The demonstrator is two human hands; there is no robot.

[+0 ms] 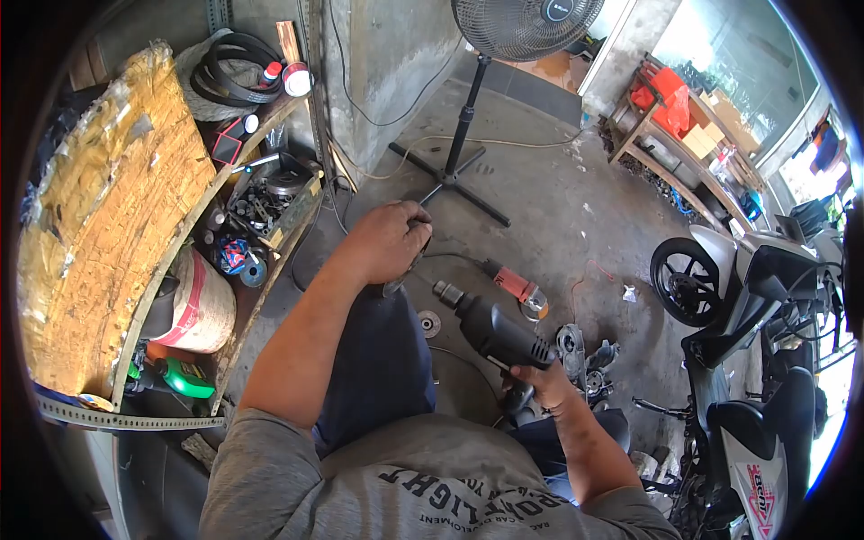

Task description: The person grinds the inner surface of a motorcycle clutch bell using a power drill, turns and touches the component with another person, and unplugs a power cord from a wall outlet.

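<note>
Against a concrete workshop floor [558, 193], gripping the drill [504, 337] in the right hand [542, 385]; farther out, clutching a small half-hidden piece [393, 288] in the left hand [392, 241] at the knee [382, 319]. Best to brace that piece firmly, aim the chuck [447, 293] squarely, and mind the grinder [513, 281] beyond.

Grey T-shirt [396, 513]: dark printed lettering, inverted in view; large arc "FRONT LIGHT", its first letters creased; smaller line "RAC CAR DEVELOPMENT"; further line partly lost in folds. Motorcycle panel [759, 490], white: stylised red-pink lettering, initial B, remainder uncertain. Fan badge [559, 9], round, blue, at grille centre: pale wordmark, too small to read. Green bottle [186, 378], lower shelf: label illegible.
</note>
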